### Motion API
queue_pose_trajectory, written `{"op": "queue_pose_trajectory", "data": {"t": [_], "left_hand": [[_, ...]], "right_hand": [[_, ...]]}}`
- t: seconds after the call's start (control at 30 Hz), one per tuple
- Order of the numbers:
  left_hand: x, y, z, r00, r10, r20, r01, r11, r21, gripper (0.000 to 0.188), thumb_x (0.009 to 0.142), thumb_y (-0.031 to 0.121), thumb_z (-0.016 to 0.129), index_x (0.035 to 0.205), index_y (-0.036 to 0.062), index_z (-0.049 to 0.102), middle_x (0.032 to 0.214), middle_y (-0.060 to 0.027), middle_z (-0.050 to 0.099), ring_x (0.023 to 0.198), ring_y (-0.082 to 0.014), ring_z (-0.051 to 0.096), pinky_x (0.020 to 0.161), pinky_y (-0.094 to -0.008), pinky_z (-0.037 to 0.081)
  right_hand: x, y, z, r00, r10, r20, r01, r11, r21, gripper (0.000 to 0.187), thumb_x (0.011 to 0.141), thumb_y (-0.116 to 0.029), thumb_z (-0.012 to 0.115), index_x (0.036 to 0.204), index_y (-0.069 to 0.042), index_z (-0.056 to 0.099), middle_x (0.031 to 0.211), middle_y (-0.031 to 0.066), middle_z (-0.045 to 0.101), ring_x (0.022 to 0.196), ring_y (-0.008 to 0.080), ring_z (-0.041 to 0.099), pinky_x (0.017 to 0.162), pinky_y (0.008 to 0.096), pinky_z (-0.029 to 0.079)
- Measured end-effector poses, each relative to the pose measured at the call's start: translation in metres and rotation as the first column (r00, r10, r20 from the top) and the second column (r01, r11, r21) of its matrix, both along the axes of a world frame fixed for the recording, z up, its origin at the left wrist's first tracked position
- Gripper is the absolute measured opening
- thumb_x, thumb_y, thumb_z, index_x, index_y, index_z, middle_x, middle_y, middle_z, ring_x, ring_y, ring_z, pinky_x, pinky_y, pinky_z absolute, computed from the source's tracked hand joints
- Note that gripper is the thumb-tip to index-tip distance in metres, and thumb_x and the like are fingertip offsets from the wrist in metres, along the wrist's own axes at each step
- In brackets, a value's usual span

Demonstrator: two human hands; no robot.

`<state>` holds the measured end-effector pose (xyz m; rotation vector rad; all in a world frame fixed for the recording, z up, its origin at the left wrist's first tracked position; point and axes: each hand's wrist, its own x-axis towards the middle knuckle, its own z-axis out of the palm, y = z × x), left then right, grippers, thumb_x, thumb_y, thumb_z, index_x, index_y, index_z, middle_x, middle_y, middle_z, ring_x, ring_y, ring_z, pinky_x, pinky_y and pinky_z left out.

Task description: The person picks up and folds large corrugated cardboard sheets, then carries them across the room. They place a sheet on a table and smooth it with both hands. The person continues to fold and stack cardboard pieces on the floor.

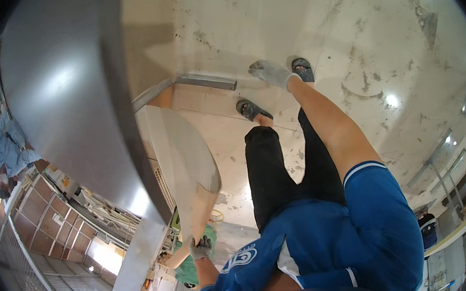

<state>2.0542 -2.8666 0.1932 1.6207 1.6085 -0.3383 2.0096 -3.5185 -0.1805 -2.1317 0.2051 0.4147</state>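
My left hand (201, 247), in a grey work glove with dark fingers, grips the lower end of a beige sheet (185, 150). The sheet looks thin and curves upward beside a large smooth metal surface (67, 83). My right arm reaches forward over the floor. At its end my right hand (271, 73), in a pale grey glove, hangs near my dark sandals (301, 69), with its fingers loosely stretched out. Nothing shows in the right hand. What exactly the left fingers press on at the sheet's edge is partly hidden.
A metal bar (206, 82) lies low, left of my feet. The pale floor (346, 37) is scuffed and stained. One person (9, 149) in light blue is at the far left, another (428, 228) in dark clothes at the far right. Metal railings (34, 257) stand at lower left.
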Motion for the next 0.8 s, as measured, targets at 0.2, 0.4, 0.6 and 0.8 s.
{"op": "queue_pose_trajectory", "data": {"t": [0.2,0.4,0.6,0.8], "left_hand": [[-0.033,0.051,0.017,0.975,0.111,-0.191,-0.077,0.982,0.174,0.026,0.093,0.040,0.051,0.099,0.0198,0.067,0.091,-0.0027,0.070,0.084,-0.0256,0.065,0.071,-0.0488,0.048],[-0.084,0.094,0.063,0.924,0.025,-0.382,0.089,0.956,0.279,0.027,0.093,0.032,0.054,0.109,0.0131,0.065,0.102,-0.0054,0.070,0.091,-0.0267,0.065,0.079,-0.0522,0.049],[-0.066,0.097,0.038,0.980,0.103,-0.170,-0.030,0.922,0.386,0.028,0.093,0.032,0.054,0.108,0.0115,0.064,0.101,-0.0067,0.070,0.089,-0.0269,0.065,0.075,-0.0500,0.050],[-0.034,0.084,0.024,0.996,0.072,-0.059,-0.045,0.928,0.371,0.028,0.093,0.032,0.054,0.108,0.0098,0.063,0.101,-0.0079,0.070,0.088,-0.0272,0.066,0.071,-0.0479,0.052]], "right_hand": [[0.127,0.042,-0.092,0.818,-0.396,-0.417,0.571,0.474,0.670,0.073,0.090,-0.049,0.064,0.145,-0.007,0.041,0.145,0.0176,0.048,0.132,0.0309,0.047,0.109,0.0379,0.038],[0.263,0.068,-0.151,0.667,-0.649,-0.366,0.709,0.401,0.581,0.098,0.083,-0.054,0.071,0.150,0.001,0.026,0.152,0.0243,0.034,0.143,0.0356,0.029,0.117,0.0439,0.026],[0.378,0.109,-0.182,0.493,-0.580,-0.648,0.099,-0.703,0.704,0.122,0.074,-0.057,0.079,0.156,-0.005,0.005,0.157,0.0226,0.026,0.147,0.0327,0.021,0.118,0.0447,0.021],[0.385,0.093,-0.170,0.628,-0.550,-0.551,0.511,-0.243,0.825,0.069,0.081,-0.033,0.080,0.133,-0.001,0.048,0.124,0.0165,0.060,0.110,0.0232,0.059,0.093,0.0353,0.047]]}}
